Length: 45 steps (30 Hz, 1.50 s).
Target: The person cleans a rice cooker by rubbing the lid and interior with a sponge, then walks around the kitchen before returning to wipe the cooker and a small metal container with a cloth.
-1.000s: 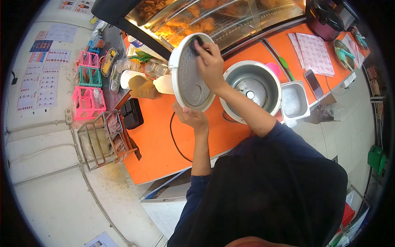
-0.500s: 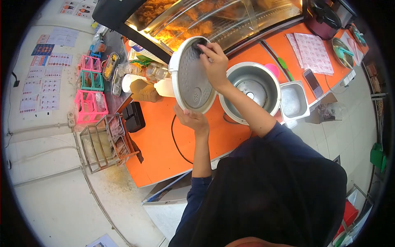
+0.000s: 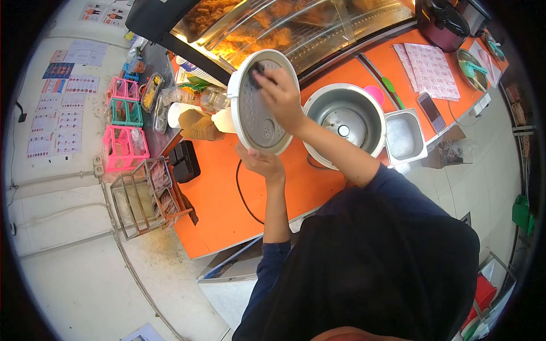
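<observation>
Round lid [image 3: 250,99], held tilted above the orange counter [image 3: 213,210]; left hand [image 3: 265,163], gripping its near rim; right hand [image 3: 281,96], pinching a dark pad [image 3: 259,69] at the inner face's far part, contact blurred; metal pot [image 3: 368,112], just right; advisable: steady rim, flat pad, careful strokes around the perforated disc [image 3: 265,132]

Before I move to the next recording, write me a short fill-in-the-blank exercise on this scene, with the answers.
1. Of the upper and lower edges of the lid, the left hand grips the ____ one.
2. The small dark pad is held in the ____.
3. The tabletop is coloured ____.
4. In the picture, the lid is to the ____ of the open round pot.

Missing words: lower; right hand; orange; left.
</observation>
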Motion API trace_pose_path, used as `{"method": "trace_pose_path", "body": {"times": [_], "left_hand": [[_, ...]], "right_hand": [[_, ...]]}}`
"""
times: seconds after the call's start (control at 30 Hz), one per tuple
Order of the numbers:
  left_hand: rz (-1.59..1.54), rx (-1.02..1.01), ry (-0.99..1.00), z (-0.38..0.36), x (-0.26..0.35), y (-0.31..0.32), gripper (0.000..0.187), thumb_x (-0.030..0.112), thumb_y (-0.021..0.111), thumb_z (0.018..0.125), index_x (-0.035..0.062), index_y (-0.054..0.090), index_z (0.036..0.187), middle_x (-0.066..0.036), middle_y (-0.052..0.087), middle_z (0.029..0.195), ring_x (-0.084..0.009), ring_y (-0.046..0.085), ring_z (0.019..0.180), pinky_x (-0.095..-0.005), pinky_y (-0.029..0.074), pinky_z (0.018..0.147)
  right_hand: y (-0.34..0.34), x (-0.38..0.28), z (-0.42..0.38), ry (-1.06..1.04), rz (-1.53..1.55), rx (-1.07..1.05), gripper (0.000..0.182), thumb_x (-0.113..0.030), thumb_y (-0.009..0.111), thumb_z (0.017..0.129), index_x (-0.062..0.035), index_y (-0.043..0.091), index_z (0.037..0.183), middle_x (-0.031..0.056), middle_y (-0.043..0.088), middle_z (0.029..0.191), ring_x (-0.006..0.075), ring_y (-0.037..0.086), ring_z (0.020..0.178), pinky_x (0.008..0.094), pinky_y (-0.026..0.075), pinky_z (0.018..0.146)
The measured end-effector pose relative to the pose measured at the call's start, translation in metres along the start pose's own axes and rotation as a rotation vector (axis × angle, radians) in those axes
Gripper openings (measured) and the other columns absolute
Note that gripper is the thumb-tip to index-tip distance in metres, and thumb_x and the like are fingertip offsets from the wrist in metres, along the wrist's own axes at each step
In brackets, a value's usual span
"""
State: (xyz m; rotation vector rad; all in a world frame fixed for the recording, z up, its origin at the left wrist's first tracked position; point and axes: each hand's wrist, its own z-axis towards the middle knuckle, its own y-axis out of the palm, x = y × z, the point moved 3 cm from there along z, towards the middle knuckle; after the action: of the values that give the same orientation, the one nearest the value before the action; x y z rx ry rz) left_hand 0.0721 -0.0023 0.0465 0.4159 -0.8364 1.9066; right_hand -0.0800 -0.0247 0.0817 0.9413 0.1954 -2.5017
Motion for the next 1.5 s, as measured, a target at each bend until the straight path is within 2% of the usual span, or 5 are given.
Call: {"method": "trace_pose_path", "body": {"times": [0.5, 0.73, 1.03, 1.37, 1.5], "left_hand": [[-0.032, 0.107, 0.035, 0.002, 0.0, 0.005, 0.057, 0.039, 0.019, 0.108, -0.0062, 0.049, 0.093, -0.018, 0.048, 0.085, -0.0346, 0.05, 0.074, -0.0437, 0.04, 0.064], [-0.059, 0.033, 0.087, 0.008, 0.008, 0.005, 0.058, 0.039, 0.018, 0.108, -0.0083, 0.052, 0.102, -0.019, 0.05, 0.092, -0.0362, 0.053, 0.082, -0.044, 0.043, 0.07], [-0.224, -0.103, 0.025, 0.021, -0.019, 0.012, 0.057, 0.038, 0.02, 0.108, -0.0095, 0.051, 0.114, -0.024, 0.055, 0.106, -0.0369, 0.056, 0.096, -0.0447, 0.045, 0.083], [-0.4, -0.202, -0.028, 0.046, -0.051, 0.031, 0.056, 0.036, 0.025, 0.108, -0.011, 0.045, 0.132, -0.022, 0.055, 0.125, -0.0298, 0.052, 0.118, -0.0415, 0.039, 0.101], [-0.46, -0.182, -0.052, 0.05, -0.056, 0.031, 0.057, 0.035, 0.026, 0.108, -0.0125, 0.044, 0.134, -0.023, 0.052, 0.132, -0.0294, 0.05, 0.122, -0.0404, 0.037, 0.105]], "right_hand": [[-0.044, -0.012, -0.11, 0.726, 0.065, -0.405, 0.019, -0.005, 0.063, 0.079, 0.0066, 0.069, 0.093, 0.0197, 0.061, 0.09, 0.033, 0.062, 0.079, 0.04, 0.049, 0.072], [-0.023, 0.038, -0.005, 0.474, 0.005, 0.114, 0.017, -0.001, 0.065, 0.077, 0.0049, 0.069, 0.093, 0.0155, 0.064, 0.099, 0.0287, 0.065, 0.082, 0.0344, 0.05, 0.073], [-0.023, -0.001, -0.112, -0.099, 0.162, -0.266, 0.023, 0.002, 0.07, 0.077, -0.0002, 0.071, 0.1, 0.0174, 0.063, 0.109, 0.0311, 0.064, 0.098, 0.0374, 0.053, 0.083], [-0.304, 0.094, -0.032, 0.452, -0.394, 0.166, 0.016, -0.003, 0.062, 0.078, 0.005, 0.069, 0.09, 0.0153, 0.067, 0.09, 0.0236, 0.065, 0.077, 0.0332, 0.048, 0.067], [-0.375, 0.118, -0.065, 0.744, -0.758, -0.285, 0.017, -0.009, 0.062, 0.073, 0.0056, 0.065, 0.083, 0.0209, 0.062, 0.069, 0.0275, 0.064, 0.062, 0.038, 0.048, 0.06]]}}
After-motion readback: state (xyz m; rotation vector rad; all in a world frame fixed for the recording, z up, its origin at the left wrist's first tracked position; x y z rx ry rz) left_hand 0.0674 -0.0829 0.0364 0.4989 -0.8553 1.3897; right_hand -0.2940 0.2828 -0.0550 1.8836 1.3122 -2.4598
